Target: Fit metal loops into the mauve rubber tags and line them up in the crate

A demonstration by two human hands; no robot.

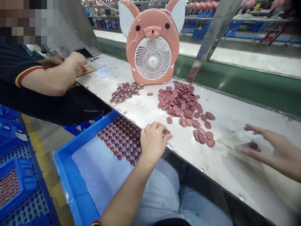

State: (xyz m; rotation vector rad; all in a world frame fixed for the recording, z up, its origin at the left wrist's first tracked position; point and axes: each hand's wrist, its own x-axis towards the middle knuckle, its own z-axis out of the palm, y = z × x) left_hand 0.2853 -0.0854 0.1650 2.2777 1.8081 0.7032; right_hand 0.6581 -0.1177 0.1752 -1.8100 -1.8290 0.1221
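Note:
A reddish-brown oval piece (pixel 166 132) is pinched between the thumb and fingers of my left hand (pixel 153 139), at the table's front edge. To the right, my right hand (pixel 270 147) has its thumb and fingers around a blurred, translucent thing (pixel 240 139). Its narrow end points left towards the ovals, and something dark shows near the palm. A pile of reddish-brown oval pieces (pixel 181 100) lies beyond my hands, with a few loose ones nearer. Under my left forearm, a blue bin (pixel 62 175) holds rows of small brown pieces (pixel 121 138) on a pale sheet.
A pink animal-shaped fan (pixel 152 47) stands behind the pile. Small dark pieces (pixel 125 92) are heaped to its left, near pale blue bits (pixel 104 72). A co-worker's arm (pixel 51 75) rests at the left. A metal post (pixel 211 37) rises before the green conveyor (pixel 242 88).

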